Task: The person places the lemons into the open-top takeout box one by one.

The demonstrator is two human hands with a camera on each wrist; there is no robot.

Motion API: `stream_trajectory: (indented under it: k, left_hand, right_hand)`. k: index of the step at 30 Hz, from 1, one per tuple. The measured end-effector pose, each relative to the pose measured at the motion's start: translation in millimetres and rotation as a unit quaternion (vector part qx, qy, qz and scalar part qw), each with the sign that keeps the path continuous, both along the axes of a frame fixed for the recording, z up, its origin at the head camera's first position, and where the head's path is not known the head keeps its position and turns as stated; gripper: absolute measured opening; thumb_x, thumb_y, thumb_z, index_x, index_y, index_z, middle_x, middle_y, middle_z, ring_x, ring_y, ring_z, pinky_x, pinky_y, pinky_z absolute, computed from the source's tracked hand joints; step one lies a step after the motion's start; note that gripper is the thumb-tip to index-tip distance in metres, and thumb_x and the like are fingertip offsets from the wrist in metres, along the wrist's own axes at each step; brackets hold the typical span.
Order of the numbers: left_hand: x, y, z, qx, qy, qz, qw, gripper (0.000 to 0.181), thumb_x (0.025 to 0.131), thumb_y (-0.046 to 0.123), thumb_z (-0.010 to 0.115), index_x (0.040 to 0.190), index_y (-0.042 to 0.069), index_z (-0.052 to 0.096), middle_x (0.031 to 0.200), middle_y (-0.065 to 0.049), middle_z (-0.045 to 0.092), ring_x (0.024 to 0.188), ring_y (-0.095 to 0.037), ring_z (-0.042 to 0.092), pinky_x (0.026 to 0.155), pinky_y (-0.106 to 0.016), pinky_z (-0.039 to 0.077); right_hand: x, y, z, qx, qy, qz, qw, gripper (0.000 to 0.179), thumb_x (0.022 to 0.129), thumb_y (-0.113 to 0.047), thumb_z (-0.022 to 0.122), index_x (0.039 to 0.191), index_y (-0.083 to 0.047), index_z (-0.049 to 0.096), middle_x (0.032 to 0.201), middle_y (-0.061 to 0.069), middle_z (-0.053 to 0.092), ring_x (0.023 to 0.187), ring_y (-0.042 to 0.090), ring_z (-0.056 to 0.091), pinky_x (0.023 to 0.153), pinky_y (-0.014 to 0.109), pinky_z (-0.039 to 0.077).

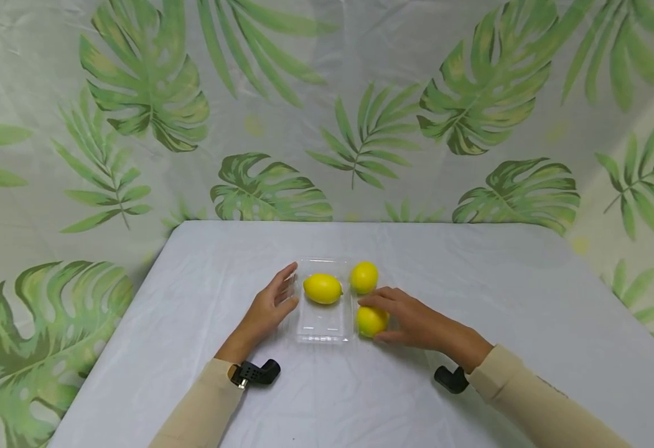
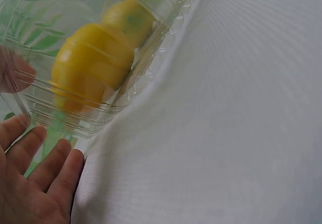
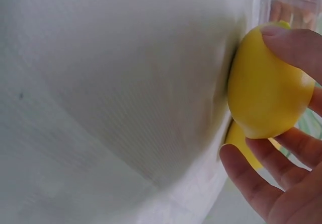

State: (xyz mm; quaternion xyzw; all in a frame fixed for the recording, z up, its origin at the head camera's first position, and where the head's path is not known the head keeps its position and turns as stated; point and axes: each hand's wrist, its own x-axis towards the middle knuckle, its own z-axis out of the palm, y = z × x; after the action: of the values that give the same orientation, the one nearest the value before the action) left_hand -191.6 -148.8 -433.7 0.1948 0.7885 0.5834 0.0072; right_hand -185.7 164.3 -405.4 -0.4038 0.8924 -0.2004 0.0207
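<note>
A clear plastic container point(image 1: 321, 326) stands on the table with one yellow lemon point(image 1: 323, 289) lying inside it. My left hand point(image 1: 265, 311) is at the container's left side, fingers spread and holding nothing; in the left wrist view the fingertips point(image 2: 65, 148) are close to its wall, and I cannot tell whether they touch. To the right of the container, my right hand point(image 1: 416, 320) holds a second lemon point(image 1: 371, 322) between thumb and fingers, low at the table. A third lemon point(image 1: 364, 277) sits just behind that one, beside the container's right edge.
A white cloth covers the table point(image 1: 220, 249). Behind it hangs a leaf-patterned backdrop point(image 1: 282, 137). Both wrists wear black camera mounts, left point(image 1: 256, 373) and right point(image 1: 451, 378), close above the cloth.
</note>
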Motion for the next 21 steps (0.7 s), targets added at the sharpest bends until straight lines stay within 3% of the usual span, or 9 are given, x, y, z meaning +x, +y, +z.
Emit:
stream_trajectory:
  k: [12,21]
  left_hand:
    - [-0.6,-1.4,1.2,0.006,0.003,-0.007,1.0,0.065,0.093,-0.001,0.054,0.151,0.003,0.026,0.156,-0.018,0.026,0.139,-0.038,0.032,0.111,-0.049,0.031]
    - [1.0,-0.7,2.8,0.007,-0.001,-0.005,1.0,0.063,0.094,-0.001,0.054,0.151,0.004,0.028,0.154,-0.018,0.029,0.138,-0.038,0.034,0.111,-0.05,0.032]
  right_hand:
    - [-2.7,-4.1,-2.9,0.01,0.016,-0.008,0.9998,0.064,0.081,-0.027,0.079,0.137,-0.013,0.053,0.131,0.006,0.055,0.116,0.024,0.051,0.098,0.042,0.049]
    - [-3.1,-4.1,-4.6,0.002,-0.01,-0.007,0.9999,0.067,0.08,-0.025,0.079,0.14,-0.014,0.051,0.134,0.006,0.053,0.121,0.025,0.051,0.101,0.044,0.046]
